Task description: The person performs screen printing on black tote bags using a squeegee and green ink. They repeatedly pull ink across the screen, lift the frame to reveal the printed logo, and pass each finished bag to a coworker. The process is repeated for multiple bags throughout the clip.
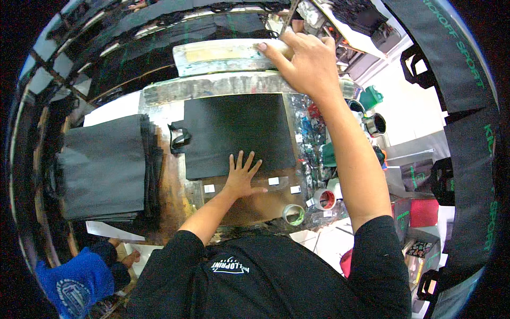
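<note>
A flat black tote bag (234, 127) lies on the work table, its looped handle (179, 138) pointing left. My left hand (242, 175) rests on the bag's near edge with fingers spread and nothing in them. At the far side, my right hand (311, 61) is closed over the right end of a pale, paint-stained screen-printing frame (226, 57), thumb on its near face. The frame stands tilted up beyond the bag, and a long grey-stained bar (212, 87) runs along its lower side. Where my right fingers wrap behind is partly hidden.
A stack of black bags (103, 167) sits at the left. Tape rolls (293, 215) and small white tabs (273, 181) lie near the front edge. Open cans (375, 124) stand at the right. A person in a blue shirt (79, 282) is at the lower left. Printed black bags (467, 143) hang far right.
</note>
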A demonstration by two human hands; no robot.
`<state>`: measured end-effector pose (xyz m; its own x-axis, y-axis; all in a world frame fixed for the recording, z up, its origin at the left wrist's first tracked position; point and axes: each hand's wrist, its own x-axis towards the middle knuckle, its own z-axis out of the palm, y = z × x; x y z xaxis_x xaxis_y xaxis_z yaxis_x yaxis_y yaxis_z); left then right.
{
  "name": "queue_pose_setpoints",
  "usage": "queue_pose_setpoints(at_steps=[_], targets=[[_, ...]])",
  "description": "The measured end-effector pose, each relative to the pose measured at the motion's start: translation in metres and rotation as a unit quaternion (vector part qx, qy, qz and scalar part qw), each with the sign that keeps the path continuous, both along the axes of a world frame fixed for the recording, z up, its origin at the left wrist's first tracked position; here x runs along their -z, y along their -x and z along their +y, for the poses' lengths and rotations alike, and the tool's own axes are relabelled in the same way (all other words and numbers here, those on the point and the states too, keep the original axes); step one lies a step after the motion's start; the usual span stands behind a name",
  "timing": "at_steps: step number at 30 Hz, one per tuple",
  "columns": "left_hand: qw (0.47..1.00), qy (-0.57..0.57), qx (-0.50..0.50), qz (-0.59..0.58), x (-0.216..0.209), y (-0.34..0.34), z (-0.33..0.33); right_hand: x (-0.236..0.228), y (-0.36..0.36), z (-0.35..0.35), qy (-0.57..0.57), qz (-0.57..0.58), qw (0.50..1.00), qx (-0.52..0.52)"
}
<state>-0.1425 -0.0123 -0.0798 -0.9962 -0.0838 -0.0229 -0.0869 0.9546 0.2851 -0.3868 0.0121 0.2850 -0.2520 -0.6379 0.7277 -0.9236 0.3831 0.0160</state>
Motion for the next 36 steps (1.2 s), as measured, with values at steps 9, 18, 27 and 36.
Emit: queue_pose_setpoints(at_steps=[9, 18, 27, 36], targets=[[0.999, -0.024, 0.009, 0.028, -0.002, -0.01, 0.027, 0.004, -0.002, 0.001, 0.004, -0.002, 1.0, 0.002], [0.994, -0.046, -0.005, 0.097, 0.001, -0.035, 0.048, 0.006, -0.005, 0.004, -0.014, 0.006, 1.0, 0.008], [0.934, -0.302, -0.15, 0.12, -0.081, -0.034, 0.029, 0.01, -0.014, 0.011, -0.024, -0.002, 1.0, 0.0], [0.395, -0.828, -0.306, 0.257, -0.196, -0.125, -0.027, 0.109, -0.103, 0.105, -0.29, -0.107, 0.951, 0.014]])
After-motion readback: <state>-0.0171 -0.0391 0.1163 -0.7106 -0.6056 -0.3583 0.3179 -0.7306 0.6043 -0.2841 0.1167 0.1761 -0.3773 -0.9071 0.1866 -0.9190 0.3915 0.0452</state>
